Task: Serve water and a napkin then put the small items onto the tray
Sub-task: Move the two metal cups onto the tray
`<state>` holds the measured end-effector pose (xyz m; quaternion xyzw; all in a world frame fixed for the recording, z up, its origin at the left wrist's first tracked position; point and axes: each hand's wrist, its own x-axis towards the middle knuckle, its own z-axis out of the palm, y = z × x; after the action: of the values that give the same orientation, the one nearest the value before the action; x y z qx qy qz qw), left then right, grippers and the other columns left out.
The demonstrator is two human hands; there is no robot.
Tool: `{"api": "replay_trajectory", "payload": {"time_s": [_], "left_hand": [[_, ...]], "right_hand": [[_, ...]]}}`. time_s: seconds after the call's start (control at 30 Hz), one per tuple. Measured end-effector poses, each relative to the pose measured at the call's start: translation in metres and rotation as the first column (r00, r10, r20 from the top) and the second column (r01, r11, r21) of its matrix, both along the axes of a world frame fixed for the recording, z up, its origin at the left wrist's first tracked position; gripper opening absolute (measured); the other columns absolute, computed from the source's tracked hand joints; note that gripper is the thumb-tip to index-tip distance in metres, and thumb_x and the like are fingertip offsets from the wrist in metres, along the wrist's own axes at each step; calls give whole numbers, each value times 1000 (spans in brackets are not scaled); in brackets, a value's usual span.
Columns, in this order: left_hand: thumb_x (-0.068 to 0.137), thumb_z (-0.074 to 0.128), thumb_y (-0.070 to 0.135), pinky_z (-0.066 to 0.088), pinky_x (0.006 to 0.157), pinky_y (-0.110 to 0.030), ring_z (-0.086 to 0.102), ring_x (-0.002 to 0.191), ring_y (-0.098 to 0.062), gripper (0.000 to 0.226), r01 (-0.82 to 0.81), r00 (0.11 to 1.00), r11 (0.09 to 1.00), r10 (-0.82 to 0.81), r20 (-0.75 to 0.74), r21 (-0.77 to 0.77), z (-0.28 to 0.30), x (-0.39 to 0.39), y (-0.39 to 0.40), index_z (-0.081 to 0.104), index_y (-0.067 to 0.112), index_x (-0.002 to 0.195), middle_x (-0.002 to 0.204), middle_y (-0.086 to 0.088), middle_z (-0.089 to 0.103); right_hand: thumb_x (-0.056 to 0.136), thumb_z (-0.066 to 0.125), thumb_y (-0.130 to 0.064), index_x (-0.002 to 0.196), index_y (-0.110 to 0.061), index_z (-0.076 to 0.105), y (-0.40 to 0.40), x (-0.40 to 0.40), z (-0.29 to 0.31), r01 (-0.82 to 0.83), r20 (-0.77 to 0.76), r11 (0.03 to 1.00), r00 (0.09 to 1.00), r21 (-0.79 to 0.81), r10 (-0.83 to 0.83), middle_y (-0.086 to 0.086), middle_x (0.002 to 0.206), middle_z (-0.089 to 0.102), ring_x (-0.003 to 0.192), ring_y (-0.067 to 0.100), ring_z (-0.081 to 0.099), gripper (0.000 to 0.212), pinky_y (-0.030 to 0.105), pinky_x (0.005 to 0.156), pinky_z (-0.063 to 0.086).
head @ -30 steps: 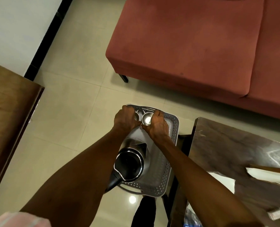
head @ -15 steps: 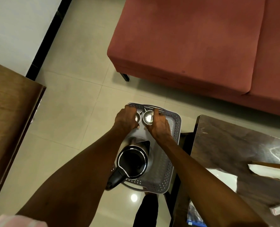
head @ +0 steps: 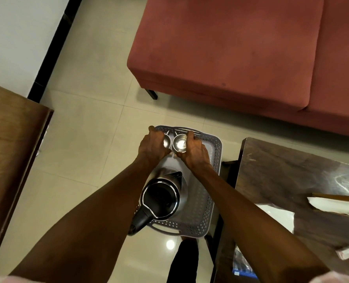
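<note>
A grey perforated tray (head: 207, 205) carries a steel kettle (head: 165, 196) with a black lid and handle at its near end. Two small steel cups stand side by side at its far end. My left hand (head: 152, 147) grips the left steel cup (head: 167, 142), which it mostly hides. My right hand (head: 196, 149) grips the right steel cup (head: 179, 142), whose shiny inside shows. White napkins (head: 279, 216) lie on the dark table (head: 292, 172) at the right.
A red sofa (head: 241, 54) fills the far side. A brown wooden surface (head: 8, 139) stands at the left. A small white packet (head: 348, 252) and a white paper (head: 332, 204) lie on the dark table. Beige tiled floor (head: 83, 139) lies around the tray.
The view has shifted slightly, and both hands stay on the two cups at the far end of the tray.
</note>
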<state>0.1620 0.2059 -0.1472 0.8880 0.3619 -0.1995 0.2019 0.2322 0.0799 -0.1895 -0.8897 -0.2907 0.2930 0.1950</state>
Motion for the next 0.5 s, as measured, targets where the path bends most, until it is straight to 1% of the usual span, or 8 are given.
{"api": "replay_trajectory", "payload": {"time_s": [0.07, 0.13, 0.27, 0.33, 0.5], "left_hand": [[68, 87, 31, 53, 84, -39, 64, 98, -37, 74, 43, 999, 999, -43, -9, -9, -1, -1, 2, 50, 6, 128, 123, -18, 46], [69, 86, 27, 52, 86, -38, 64, 100, -36, 73, 52, 998, 998, -53, -17, -18, -1, 0, 3, 50, 8, 129, 124, -18, 48], [67, 87, 34, 52, 86, -38, 63, 103, -36, 74, 40, 999, 999, -40, -34, -19, -3, 0, 2, 52, 7, 127, 124, -18, 50], [67, 87, 36, 52, 85, -38, 62, 103, -37, 76, 47, 998, 999, -47, -43, -10, -2, -2, 0, 53, 5, 127, 125, -18, 49], [72, 84, 32, 51, 84, -39, 62, 102, -37, 77, 81, 996, 996, -79, -51, 40, 8, -3, -2, 46, 2, 132, 127, -18, 45]], "right_hand": [[75, 83, -30, 131, -9, 36, 0, 1, 0, -3, 2, 1000, 1000, -2, 3, 22, 120, 60, 106, 37, 62, 76, 42, 84, 52], [75, 84, -29, 132, -9, 36, 0, 2, 0, -15, -3, 1000, 1000, -8, 15, 22, 119, 60, 106, 37, 62, 77, 40, 84, 51], [76, 83, -29, 133, -9, 36, -1, 2, -2, -16, 0, 1000, 1000, -5, 16, 20, 119, 61, 105, 35, 62, 77, 37, 82, 51], [75, 84, -30, 133, -9, 35, -1, 2, 0, -21, -1, 1000, 1000, -7, 21, 20, 120, 61, 105, 35, 62, 79, 38, 83, 51], [66, 90, -26, 136, -7, 33, -8, 6, 15, -17, 4, 999, 1000, -29, 18, 23, 120, 60, 107, 39, 63, 92, 44, 84, 53]]}}
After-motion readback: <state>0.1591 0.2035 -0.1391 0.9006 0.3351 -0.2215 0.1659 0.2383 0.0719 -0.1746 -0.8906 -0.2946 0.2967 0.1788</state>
